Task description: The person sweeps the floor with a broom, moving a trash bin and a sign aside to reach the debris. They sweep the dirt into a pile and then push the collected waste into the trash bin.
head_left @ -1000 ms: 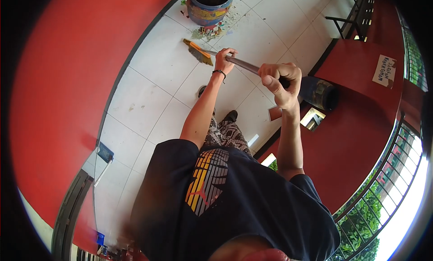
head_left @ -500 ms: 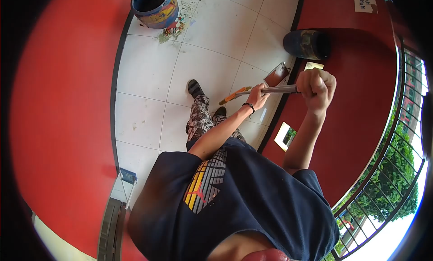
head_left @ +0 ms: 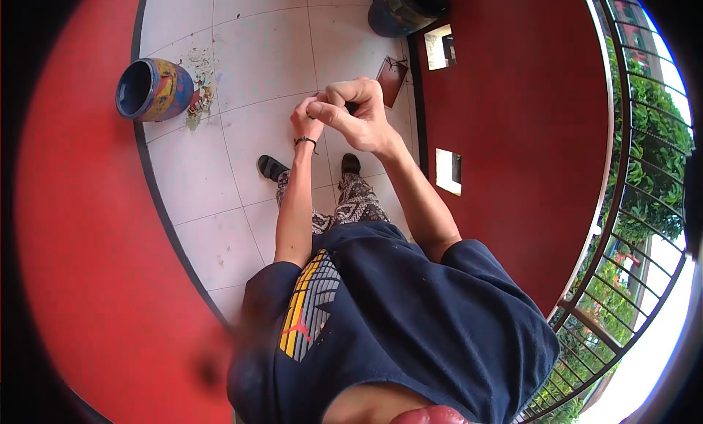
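My left hand (head_left: 306, 119), with a dark bracelet at the wrist, is closed in front of my body. Just above and to the right of it, my right hand (head_left: 357, 115) is curled with the thumb bent over. Both hands are closed around the broom's handle, which points nearly along my line of sight, so the hands hide almost all of it. The broom head is out of sight behind them. On the floor beyond, a heap of litter and dry leaves (head_left: 199, 105) lies beside a painted blue-and-yellow barrel (head_left: 165, 91).
A second painted barrel (head_left: 395, 14) stands by the right wall. Near it a flat reddish-brown rectangular piece (head_left: 392, 78) leans at the wall's foot. Red walls (head_left: 527, 153) flank the white tiled floor (head_left: 263, 50). A metal railing (head_left: 619, 204) runs along the right.
Both hands have moved left and closer together. The broom's handle and orange head, visible before, are now hidden behind them. My view has turned, with the left barrel lower and further left.
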Demonstrator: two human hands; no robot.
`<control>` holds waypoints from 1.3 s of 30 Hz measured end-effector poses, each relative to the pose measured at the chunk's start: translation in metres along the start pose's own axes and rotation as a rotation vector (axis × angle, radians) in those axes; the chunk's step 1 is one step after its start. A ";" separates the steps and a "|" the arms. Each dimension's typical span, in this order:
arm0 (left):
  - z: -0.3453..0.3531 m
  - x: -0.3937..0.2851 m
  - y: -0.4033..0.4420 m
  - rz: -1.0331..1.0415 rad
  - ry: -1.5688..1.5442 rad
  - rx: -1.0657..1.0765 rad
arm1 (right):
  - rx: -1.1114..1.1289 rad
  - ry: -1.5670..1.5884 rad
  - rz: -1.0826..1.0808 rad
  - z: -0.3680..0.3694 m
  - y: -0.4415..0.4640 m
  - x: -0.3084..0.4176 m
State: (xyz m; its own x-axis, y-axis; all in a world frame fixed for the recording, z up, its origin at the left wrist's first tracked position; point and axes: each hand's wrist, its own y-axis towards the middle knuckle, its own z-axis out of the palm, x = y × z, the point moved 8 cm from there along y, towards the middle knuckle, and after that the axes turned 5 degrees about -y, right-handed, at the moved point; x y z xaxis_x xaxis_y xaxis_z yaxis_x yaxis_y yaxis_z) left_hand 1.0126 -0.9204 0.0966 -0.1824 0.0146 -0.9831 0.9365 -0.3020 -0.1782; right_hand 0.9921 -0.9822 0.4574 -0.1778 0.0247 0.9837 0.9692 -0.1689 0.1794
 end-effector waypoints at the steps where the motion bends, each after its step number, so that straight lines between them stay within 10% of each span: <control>1: -0.012 0.028 0.006 0.031 -0.080 0.038 | 0.022 0.065 -0.010 -0.009 -0.011 0.008; 4: -0.019 -0.054 -0.013 0.090 0.355 -0.073 | 0.127 0.073 0.026 -0.041 -0.060 -0.021; 8: -0.050 0.014 -0.009 0.225 0.753 -0.106 | -0.038 0.198 0.416 -0.073 -0.142 -0.128; 10: -0.049 0.028 -0.005 0.003 0.653 -0.058 | -0.100 0.257 0.367 -0.105 -0.153 -0.132; 14: 0.032 -0.071 -0.045 0.373 0.901 0.201 | -0.259 0.408 0.269 -0.174 -0.145 -0.096; 18: 0.086 -0.078 -0.065 0.241 0.925 0.374 | -0.022 0.215 0.130 -0.233 -0.140 -0.073; 23: 0.163 -0.024 -0.077 0.139 0.859 0.623 | -0.391 0.758 0.365 -0.330 -0.167 -0.185; 27: 0.171 0.093 -0.100 -0.335 0.890 0.916 | -0.762 0.353 0.576 -0.395 -0.212 -0.273; 31: 0.186 0.139 -0.107 -0.356 0.825 0.843 | -0.803 0.096 1.016 -0.437 -0.282 -0.380; 39: 0.099 0.251 -0.052 -0.541 0.650 0.358 | -0.303 -0.644 1.399 -0.504 -0.381 -0.665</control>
State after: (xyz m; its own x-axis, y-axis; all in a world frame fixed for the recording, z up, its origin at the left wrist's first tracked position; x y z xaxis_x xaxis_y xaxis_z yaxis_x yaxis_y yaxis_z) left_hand 0.8885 -0.9951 -0.1366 -0.2628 0.7407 -0.6183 0.6038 -0.3736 -0.7042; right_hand 0.6552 -1.4304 -0.2683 0.9743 0.0722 0.2135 0.2135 -0.5987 -0.7720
